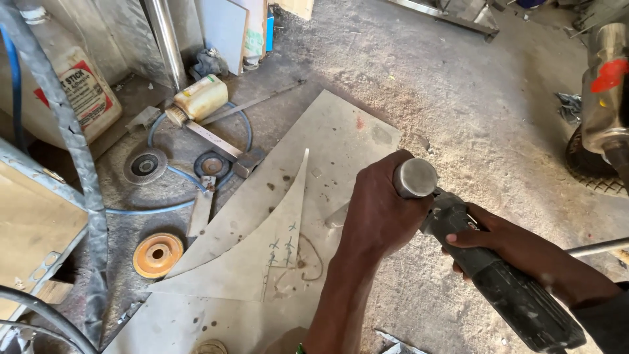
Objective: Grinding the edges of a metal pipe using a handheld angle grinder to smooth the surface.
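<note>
The person holds a dark power grinder [498,275] with both hands over a pale flat board [341,137] that lies on the dusty floor [472,98]. The left hand [380,210] is wrapped tight around the side handle of the grinder, and the round silver end of that handle [415,177] sticks out past the fingers. The right hand [498,239] is closed around the dark body of the grinder, with the fingers curled over the top. The working end of the grinder is hidden under the left hand, so you cannot tell if it touches the board. The grinder sits near the right edge of the board, about halfway down it. On the board lies a curved, pointed piece [262,255] of the same pale stuff, with its sharp tip pointing up toward the far edge. Blue marks and a thin drawn loop [298,252] show near its right side. Just off the left edge of the board, on the floor, an orange round disc [157,254] lies flat. Farther up are a grey disc [145,165] and another dark disc [211,164]. A blue hose [160,208] curls around them. A yellow plastic jug [200,97] lies on its side near the far left, with a flat metal bar [213,139] beside it. A bigger white jug with a red label [82,92] stands by the wall. A twisted metal rod [72,144] runs down the left side.
</note>
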